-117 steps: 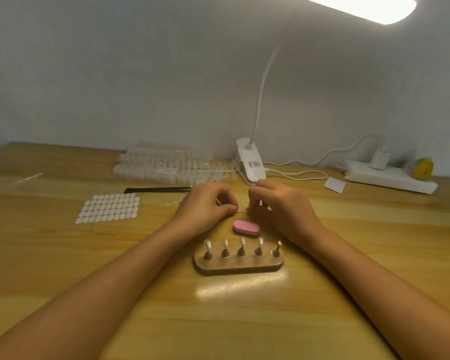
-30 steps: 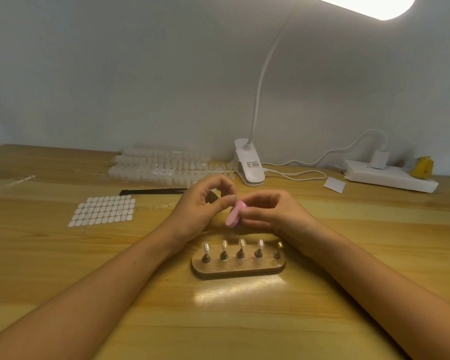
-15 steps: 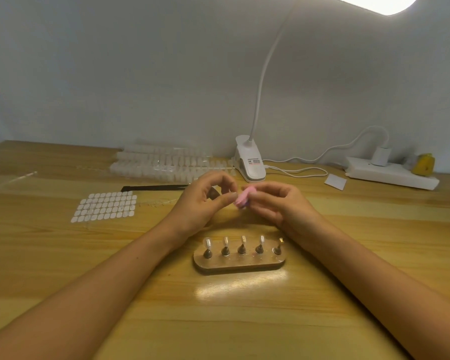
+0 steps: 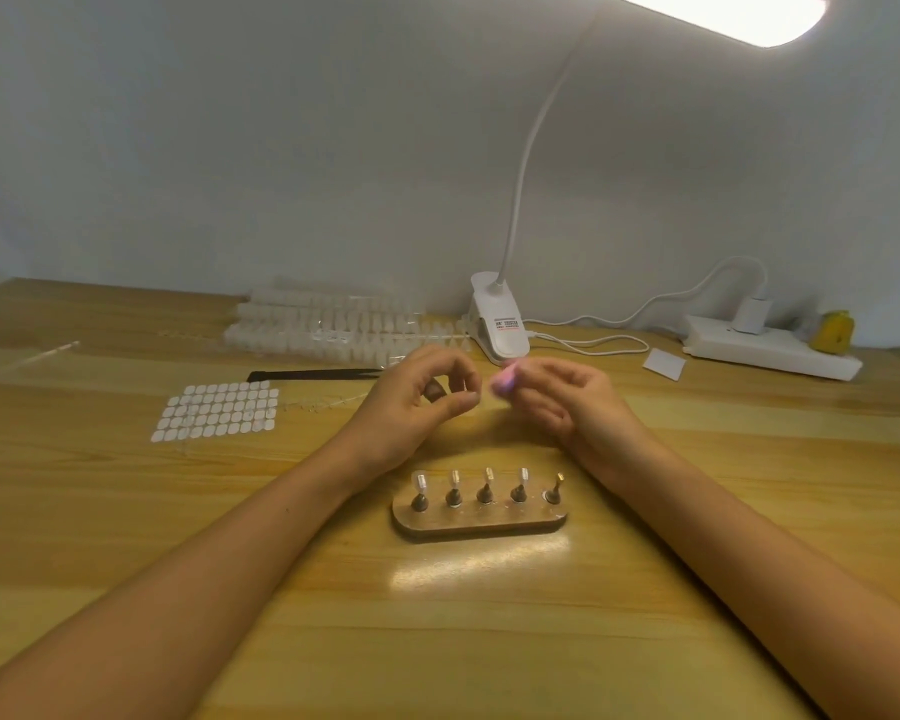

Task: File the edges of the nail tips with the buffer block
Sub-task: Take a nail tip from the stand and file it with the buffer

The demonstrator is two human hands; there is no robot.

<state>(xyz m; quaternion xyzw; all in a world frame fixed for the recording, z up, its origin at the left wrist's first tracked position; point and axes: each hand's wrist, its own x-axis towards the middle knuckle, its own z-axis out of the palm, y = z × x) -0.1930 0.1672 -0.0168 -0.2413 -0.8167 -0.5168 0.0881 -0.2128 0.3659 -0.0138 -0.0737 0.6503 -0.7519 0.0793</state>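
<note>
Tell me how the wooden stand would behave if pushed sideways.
The wooden stand is low and wide, so it would probably slide, not tip. The table looks glossy, so it may slip easily. The nail tips on thin pegs might wobble.

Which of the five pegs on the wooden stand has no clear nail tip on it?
The rightmost peg: its gold top looks bare, while the other four each carry a clear tip.

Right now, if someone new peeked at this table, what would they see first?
Probably the two hands meeting over the middle of the table: the right hand pinches a pink buffer block close beside the curled fingers of the left hand. Next comes the wooden stand just in front of them, with its row of five little pegs, and the bright lamp glowing at the top right.
</note>
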